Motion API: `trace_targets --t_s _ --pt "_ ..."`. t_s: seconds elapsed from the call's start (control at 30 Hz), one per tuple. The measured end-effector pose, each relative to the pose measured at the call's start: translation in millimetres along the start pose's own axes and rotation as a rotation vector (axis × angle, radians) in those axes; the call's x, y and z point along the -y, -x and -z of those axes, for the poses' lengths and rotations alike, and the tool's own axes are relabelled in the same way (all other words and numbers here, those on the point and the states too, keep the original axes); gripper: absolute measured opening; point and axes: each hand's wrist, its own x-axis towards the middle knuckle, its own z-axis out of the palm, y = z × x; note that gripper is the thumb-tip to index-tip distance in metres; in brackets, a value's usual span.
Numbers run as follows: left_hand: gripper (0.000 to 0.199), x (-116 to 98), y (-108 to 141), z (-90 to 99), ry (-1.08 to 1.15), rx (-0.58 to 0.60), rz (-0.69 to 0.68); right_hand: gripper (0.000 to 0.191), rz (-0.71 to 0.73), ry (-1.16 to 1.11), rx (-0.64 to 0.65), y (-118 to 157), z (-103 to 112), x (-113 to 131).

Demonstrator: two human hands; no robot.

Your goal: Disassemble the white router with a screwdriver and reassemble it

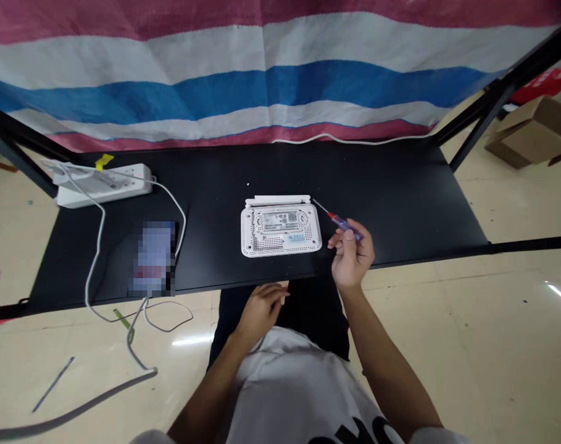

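Meanwhile, the right hand (352,256) clamps a screwdriver (342,223) beside an upturned white router (280,228).

Left hand (261,310) lay low at the lap, fingers loosely curled; right hand (352,256) sat raised farther forward, fingers closed in a grip, thumb on top.

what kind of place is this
Probably a makeshift repair bench: a router lying upside down on a black table, a power strip, and a screwdriver in the right hand.
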Motion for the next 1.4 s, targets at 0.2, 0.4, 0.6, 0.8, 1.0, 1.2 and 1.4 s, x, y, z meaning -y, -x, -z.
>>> trace_targets --t_s 0.2,0.4,0.6,0.8,1.0,1.2,1.4 --pt "0.032 34.3 17.0 48.0 -0.134 -0.179 0.143 0.029 0.126 0.295 0.001 -20.9 34.4 0.1" --pt "0.029 26.9 33.5 66.3 -0.181 -0.208 0.022 0.029 0.219 0.505 0.153 -23.7 39.1 0.6" --pt "0.03 -16.2 26.0 79.9 -0.038 -0.278 -0.236 0.026 0.361 0.681 0.286 -23.5 31.5 -0.2" --pt "0.029 -42.7 6.8 118.2 -0.082 -0.512 -0.345 0.024 0.336 0.785 0.329 -24.6 32.0 -2.9" --pt "0.029 -53.0 -10.2 139.1 -0.095 -0.646 -0.411 0.023 0.29 0.678 0.278 -23.4 32.5 4.6" --pt "0.015 -41.7 -30.5 134.4 -0.107 -0.759 -0.132 0.019 0.211 0.432 0.07 -13.3 43.9 7.8" --pt "0.026 -20.5 -45.8 113.3 0.125 -0.828 0.08 0.024 0.102 0.34 -0.321 34.1 129.0 -26.5"
